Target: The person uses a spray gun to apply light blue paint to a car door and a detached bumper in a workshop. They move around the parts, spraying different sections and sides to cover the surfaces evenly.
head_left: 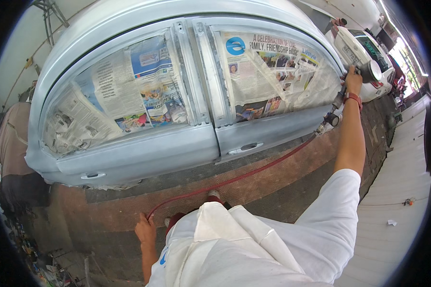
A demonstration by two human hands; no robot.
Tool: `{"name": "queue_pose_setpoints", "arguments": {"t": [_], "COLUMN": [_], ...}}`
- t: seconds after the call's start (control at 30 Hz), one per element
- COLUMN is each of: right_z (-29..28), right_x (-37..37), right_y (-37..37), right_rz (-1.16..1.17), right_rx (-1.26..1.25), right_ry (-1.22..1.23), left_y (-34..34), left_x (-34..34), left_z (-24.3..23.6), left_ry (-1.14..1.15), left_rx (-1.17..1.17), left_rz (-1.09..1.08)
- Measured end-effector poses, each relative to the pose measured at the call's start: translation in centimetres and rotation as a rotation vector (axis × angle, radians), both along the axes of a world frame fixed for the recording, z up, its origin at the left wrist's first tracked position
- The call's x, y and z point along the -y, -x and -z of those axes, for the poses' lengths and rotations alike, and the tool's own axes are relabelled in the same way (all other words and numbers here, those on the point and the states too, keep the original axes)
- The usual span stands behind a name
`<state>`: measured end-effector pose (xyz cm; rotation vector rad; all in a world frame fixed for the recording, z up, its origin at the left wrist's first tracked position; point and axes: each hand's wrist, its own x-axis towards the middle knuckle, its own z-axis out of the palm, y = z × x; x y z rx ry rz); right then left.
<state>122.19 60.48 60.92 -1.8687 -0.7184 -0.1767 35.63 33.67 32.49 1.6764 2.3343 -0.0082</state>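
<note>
My right hand [353, 81] is wrapped round the handle of a paint spray gun [364, 71], held out at the far right near the end of the car body. A regulator with a round gauge [333, 119] hangs below the grip, and a red air hose [244, 171] runs from it across to the left. My left hand [146, 228] is closed on that hose low at the left. Before me stands a car [177, 148] in pale grey-blue, its side windows covered with newspaper [119, 76] and clear film. The nozzle is hidden from view.
Behind the car at the right stands a white car [364, 48]. A white corrugated wall [397, 191] runs along the right side. Covered items [14, 138] stand at the left edge, and clutter [48, 263] lies at the lower left. Red-brown matting [258, 186] covers part of the floor.
</note>
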Motion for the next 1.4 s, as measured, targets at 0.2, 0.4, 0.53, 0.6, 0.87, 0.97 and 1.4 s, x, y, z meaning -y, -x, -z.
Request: {"name": "queue_pose_setpoints", "arguments": {"t": [0.2,0.4,0.53,0.6,0.87,0.97,1.4], "right_z": [-3.4,-6.8,-8.2,-8.6,-5.9,-3.5,8.7], "right_x": [-0.6,-1.3,-2.5,-3.3,-4.3,-3.4,-3.0], "right_y": [19.5,42.6,59.5,67.5,97.8,108.3,140.7], "right_rz": [-0.350,-0.731,-0.800,-0.913,-1.130,-1.200,-1.674], "right_rx": [0.048,0.035,0.023,0.051,0.068,0.147,-0.243], "right_ry": [-0.157,-0.056,-0.060,-0.098,0.002,-0.008,0.164], "left_y": [6.4,17.0,26.2,30.7,47.9,52.7,82.0], "left_x": [3.8,9.5,15.1,18.1,31.6,34.4,34.2], "left_z": [2.2,5.4,6.0,5.9,3.0,1.3,-1.9], "left_ry": [0.006,-0.083,-0.066,-0.101,-0.156,-0.196,-0.279], "left_rx": [0.034,0.032,0.129,0.099,-0.099,-0.144,-0.250], "left_rz": [-0.075,-0.200,-0.374,-0.425,-0.693,-0.780,-0.882]}}
